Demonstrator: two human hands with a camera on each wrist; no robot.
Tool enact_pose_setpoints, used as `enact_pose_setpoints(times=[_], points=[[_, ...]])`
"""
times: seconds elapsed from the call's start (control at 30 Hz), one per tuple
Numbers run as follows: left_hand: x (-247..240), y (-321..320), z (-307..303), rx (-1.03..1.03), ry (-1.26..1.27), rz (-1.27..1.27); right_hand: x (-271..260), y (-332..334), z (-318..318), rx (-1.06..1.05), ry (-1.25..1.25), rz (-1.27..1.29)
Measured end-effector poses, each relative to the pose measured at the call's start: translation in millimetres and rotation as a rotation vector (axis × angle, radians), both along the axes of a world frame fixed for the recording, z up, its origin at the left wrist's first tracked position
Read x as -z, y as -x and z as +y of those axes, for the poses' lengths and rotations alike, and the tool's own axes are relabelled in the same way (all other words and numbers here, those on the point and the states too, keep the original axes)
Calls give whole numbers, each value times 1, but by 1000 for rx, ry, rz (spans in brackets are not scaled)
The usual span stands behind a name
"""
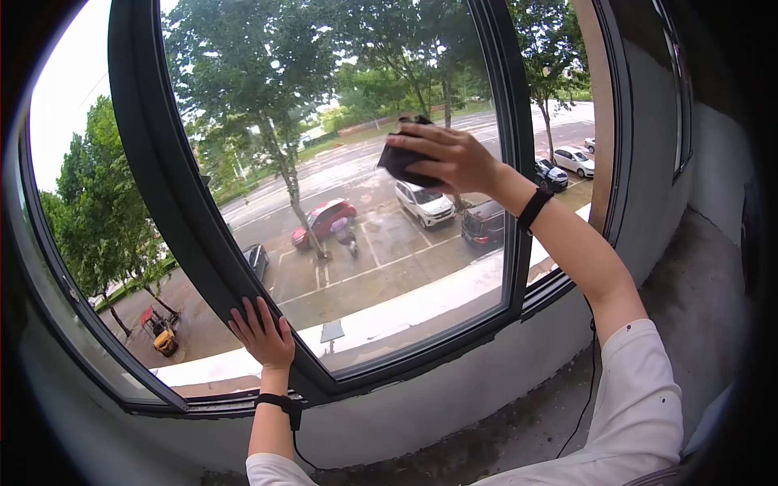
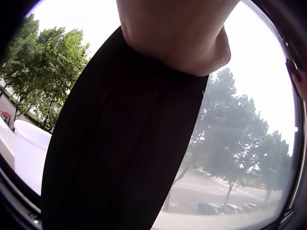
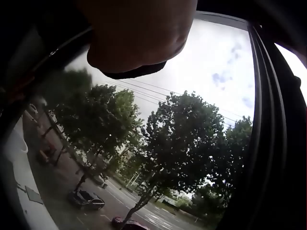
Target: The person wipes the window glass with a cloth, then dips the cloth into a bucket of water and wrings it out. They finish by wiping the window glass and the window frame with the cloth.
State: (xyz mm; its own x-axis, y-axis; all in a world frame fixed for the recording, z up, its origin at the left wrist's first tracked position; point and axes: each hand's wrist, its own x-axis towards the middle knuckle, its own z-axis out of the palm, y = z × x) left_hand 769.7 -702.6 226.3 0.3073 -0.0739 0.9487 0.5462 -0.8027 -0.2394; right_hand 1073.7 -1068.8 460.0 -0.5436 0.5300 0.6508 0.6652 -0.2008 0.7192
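Note:
A dark, bunched cloth is gripped in my right hand, held up at the upper middle of the window pane. In the right wrist view only a dark edge of that cloth shows below the hand. My left hand rests with its fingers extended on the lower part of the dark window frame upright. From the left wrist view, the same hand lies over the wide dark upright, and its fingers are hidden there.
A grey wall runs beneath the window, with the sill track at its top. Cords hang from both wristbands. Outside, beyond the glass, are trees, a red car, a white car and a yellow forklift.

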Motion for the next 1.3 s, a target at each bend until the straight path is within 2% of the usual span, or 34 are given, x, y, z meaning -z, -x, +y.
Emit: enact_pose_setpoints(times=[0.1,0.13,0.2,0.23,0.3,0.33,0.37,0.43,0.5,0.57,0.67,0.73,0.8,0.83,0.9,0.93,0.97,1.03,1.1,1.17,1.23,1.3], points=[[1,-1,0,14,-1,-11,-40,-48,-39,48,-727,386],[0,-1,1,6,1,-20,-43,-54,-31,38,-724,381],[3,-1,2,2,-8,-6,-42,-65,-10,78,-1012,481],[3,-1,3,-7,-6,-9,-41,-41,10,42,-995,604],[6,-2,5,-1,-3,-14,-30,9,58,-7,-884,437],[7,-2,4,-8,-3,-5,-19,35,82,-8,-806,413],[7,-2,4,-9,1,-7,-6,57,104,-94,-697,400],[4,0,6,-16,1,1,36,99,148,-241,-533,372],[5,1,5,-31,-1,3,99,127,185,-240,-365,271],[6,0,4,-20,3,4,153,133,189,-315,-169,210],[6,1,9,5,1,-10,181,111,143,-273,-244,284],[6,0,10,20,-6,-8,179,78,99,-202,-278,303],[5,-3,8,28,-18,-29,156,52,53,-45,-365,388],[6,-3,8,33,-23,-40,140,42,39,34,-481,433],[9,-4,7,28,-7,-37,107,17,41,104,-862,478],[8,-4,6,29,-5,-32,89,18,50,136,-1042,683],[8,-4,5,29,-3,-26,68,20,58,117,-1106,799],[10,-4,5,38,18,-24,32,41,88,88,-1119,790],[10,-4,4,50,27,-36,13,70,135,97,-1072,498],[9,-5,5,61,1,-55,11,113,176,-5,-875,395],[9,-4,7,54,0,-56,33,147,207,-126,-643,344],[10,-6,3,55,-5,-58,80,169,211,-166,-442,436]])
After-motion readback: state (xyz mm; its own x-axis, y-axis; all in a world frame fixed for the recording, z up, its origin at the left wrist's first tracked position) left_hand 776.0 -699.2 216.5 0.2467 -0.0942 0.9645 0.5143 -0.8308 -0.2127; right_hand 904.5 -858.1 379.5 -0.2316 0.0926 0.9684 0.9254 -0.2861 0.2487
